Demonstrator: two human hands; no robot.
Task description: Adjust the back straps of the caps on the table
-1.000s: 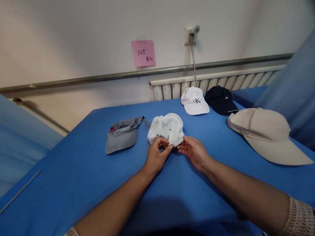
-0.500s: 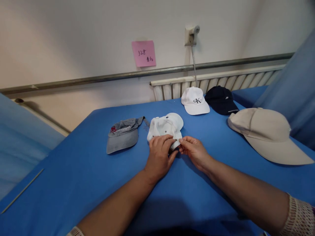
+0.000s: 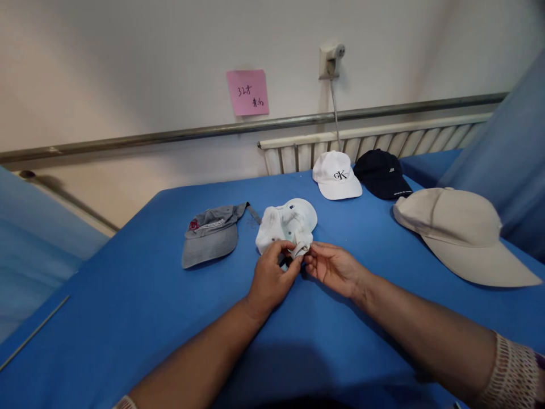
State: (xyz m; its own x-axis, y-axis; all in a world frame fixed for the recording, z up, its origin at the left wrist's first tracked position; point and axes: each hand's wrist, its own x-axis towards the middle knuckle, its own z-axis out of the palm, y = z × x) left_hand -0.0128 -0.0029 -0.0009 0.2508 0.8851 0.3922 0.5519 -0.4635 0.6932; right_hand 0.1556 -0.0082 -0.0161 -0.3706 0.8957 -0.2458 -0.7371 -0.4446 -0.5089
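Blue cover across the table, plain wall behind, and 5 caps out on show! Center stage, the pale cap lies on the blue, its brim pointing away and to the right, its back strap toward the person. Left hand on the strap: thumb and forefinger pinch it, a gap between them and the palm. Right hand meets it from the other side, fingers curled, thumb and fingertips gripping the strap's right end, both hands nearly touching! Just left of the pale cap sits the gray cap; back right, the white cap and black cap side by side; nearer on the right, the big beige cap. Above, a pink note over the rail.
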